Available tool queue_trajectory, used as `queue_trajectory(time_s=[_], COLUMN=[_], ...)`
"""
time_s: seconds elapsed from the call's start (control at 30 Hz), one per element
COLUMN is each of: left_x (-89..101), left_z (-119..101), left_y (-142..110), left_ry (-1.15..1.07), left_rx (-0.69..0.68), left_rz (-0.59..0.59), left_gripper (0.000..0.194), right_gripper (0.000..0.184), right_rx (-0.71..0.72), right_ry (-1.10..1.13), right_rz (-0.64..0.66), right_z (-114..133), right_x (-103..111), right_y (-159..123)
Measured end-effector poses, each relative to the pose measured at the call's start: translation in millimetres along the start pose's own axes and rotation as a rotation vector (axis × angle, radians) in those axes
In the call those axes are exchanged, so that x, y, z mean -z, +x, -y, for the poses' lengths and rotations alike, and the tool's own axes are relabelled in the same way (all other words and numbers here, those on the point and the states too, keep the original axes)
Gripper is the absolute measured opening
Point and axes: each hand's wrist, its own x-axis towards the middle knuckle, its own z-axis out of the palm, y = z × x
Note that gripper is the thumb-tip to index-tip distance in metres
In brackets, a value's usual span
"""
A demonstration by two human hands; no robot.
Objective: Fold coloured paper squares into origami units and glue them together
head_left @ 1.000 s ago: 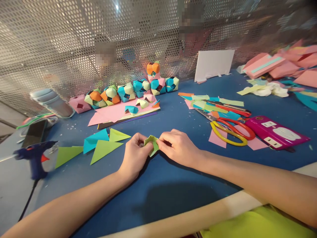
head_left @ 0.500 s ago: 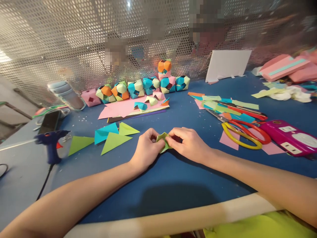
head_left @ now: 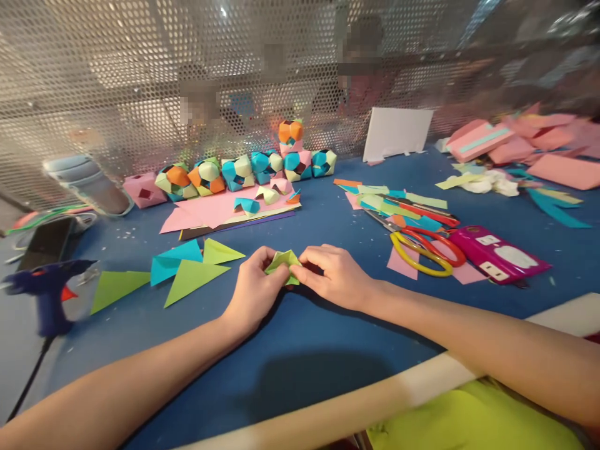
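Observation:
A small folded green paper piece (head_left: 282,263) is pinched between both hands just above the blue table (head_left: 300,350). My left hand (head_left: 255,290) grips its left side with curled fingers. My right hand (head_left: 335,275) grips its right side, fingers bent over it. Folded paper triangles, green (head_left: 193,279) and blue (head_left: 172,262), lie flat just left of my left hand.
A row of coloured paper cubes (head_left: 244,169) stands at the back by a perforated metal screen. Pink sheets (head_left: 220,209) lie before them. Scissors (head_left: 424,250), paper scraps and a magenta power strip (head_left: 497,255) are right. A blue glue gun (head_left: 44,294) and phone (head_left: 44,240) are left.
Both hands have kept pinching the green piece and working its folds. The camera view swung right, then back left; the objects on the table have stayed where they were.

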Motion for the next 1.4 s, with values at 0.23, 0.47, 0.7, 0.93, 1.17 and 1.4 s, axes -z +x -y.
queue_trajectory(time_s=[0.23, 0.47, 0.7, 0.93, 1.17, 1.4], left_x=[-0.2, 0.2, -5.1, -8.5, -10.1, -11.7], left_z=[-3, 0, 2, 11, 12, 13], left_y=[-1, 3, 6, 10, 11, 13], left_ry=[0.015, -0.055, -0.110, -0.040, 0.070, 0.191], left_rx=[0.047, 0.061, 0.034, -0.058, -0.119, -0.169], left_rz=[0.019, 0.016, 0.010, 0.030, 0.038, 0.020], left_gripper=[0.014, 0.011, 0.007, 0.007, 0.007, 0.008], right_gripper=[0.033, 0.048, 0.052, 0.052, 0.050, 0.050], right_rx=[0.004, -0.089, -0.528, -0.475, -0.406, -0.350], right_ry=[0.059, 0.195, 0.559, 0.468, 0.372, 0.381], right_rz=[0.018, -0.040, -0.096, -0.118, -0.111, -0.047], right_z=[1, -6, -31, -33, -28, -29], right_x=[8, 8, -2, -4, -3, -2], right_y=[1, 4, 16, 14, 13, 12])
